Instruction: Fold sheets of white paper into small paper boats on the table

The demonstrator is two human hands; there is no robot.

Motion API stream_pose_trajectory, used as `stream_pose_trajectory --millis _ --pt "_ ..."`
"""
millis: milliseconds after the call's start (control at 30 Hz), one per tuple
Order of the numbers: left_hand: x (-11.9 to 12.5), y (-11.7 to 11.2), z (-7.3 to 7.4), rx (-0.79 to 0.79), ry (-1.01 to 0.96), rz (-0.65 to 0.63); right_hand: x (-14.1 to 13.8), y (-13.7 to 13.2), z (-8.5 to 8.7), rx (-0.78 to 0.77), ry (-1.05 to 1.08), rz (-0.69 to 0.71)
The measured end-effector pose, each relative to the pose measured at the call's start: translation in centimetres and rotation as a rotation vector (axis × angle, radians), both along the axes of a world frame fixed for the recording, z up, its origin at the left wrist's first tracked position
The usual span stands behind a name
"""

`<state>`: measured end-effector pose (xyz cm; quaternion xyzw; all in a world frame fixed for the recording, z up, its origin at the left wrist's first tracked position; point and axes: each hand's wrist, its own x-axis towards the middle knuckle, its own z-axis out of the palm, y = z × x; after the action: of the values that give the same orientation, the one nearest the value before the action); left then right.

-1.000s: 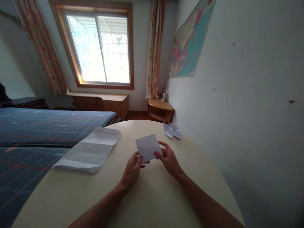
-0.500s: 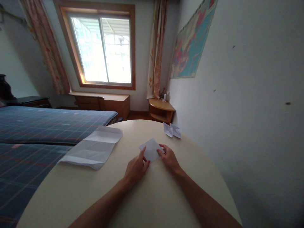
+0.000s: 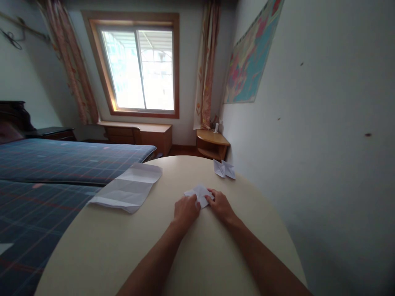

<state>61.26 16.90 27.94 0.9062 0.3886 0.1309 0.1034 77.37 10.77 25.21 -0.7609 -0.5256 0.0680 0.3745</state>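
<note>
A small folded sheet of white paper lies on the cream round table, between my two hands. My left hand is closed at its near left side, fingers curled on a folded part of the paper; the fingertips are partly hidden. My right hand pinches the paper's right corner between thumb and fingers. Farther back on the table, to the right, stands a folded white paper piece with pointed corners.
A larger creased white paper sheet lies at the table's left edge. Beyond it is a bed with a plaid mattress. A white wall runs along the right. A wooden corner shelf stands behind the table.
My left hand has moved right and curled in, and the near left part of the paper is now folded inward. My right hand keeps its hold. The view has shifted slightly left.
</note>
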Motion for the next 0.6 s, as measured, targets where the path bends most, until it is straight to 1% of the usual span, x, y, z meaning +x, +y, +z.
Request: stream_pose_trajectory --millis 100,167,267,333,400,467,600 --pt "0.6 -0.5 -0.5 0.062 -0.023 -0.07 -0.1 -0.2 0.4 -0.021 -0.077 -0.013" --pt "0.8 -0.3 -1.1 0.079 -0.033 -0.12 -0.5 -0.1 0.6 -0.031 -0.153 0.019" --pt "0.8 0.4 -2.0 0.053 0.014 -0.192 -1.6 0.1 0.6 -0.097 -0.282 0.159" --pt "0.7 1.0 -2.4 0.031 0.066 -0.244 -2.2 0.1 0.5 -0.199 -0.328 0.257" --pt "0.5 1.6 -2.6 0.023 0.1 -0.289 -2.6 0.0 0.4 -0.302 -0.35 0.313" --pt "0.2 2.0 -2.4 0.019 0.114 -0.327 -2.7 -0.1 0.4 -0.36 -0.358 0.319" --pt "-0.2 2.3 -1.9 0.03 0.146 -0.364 -2.7 0.0 0.6 -0.393 -0.356 0.266"
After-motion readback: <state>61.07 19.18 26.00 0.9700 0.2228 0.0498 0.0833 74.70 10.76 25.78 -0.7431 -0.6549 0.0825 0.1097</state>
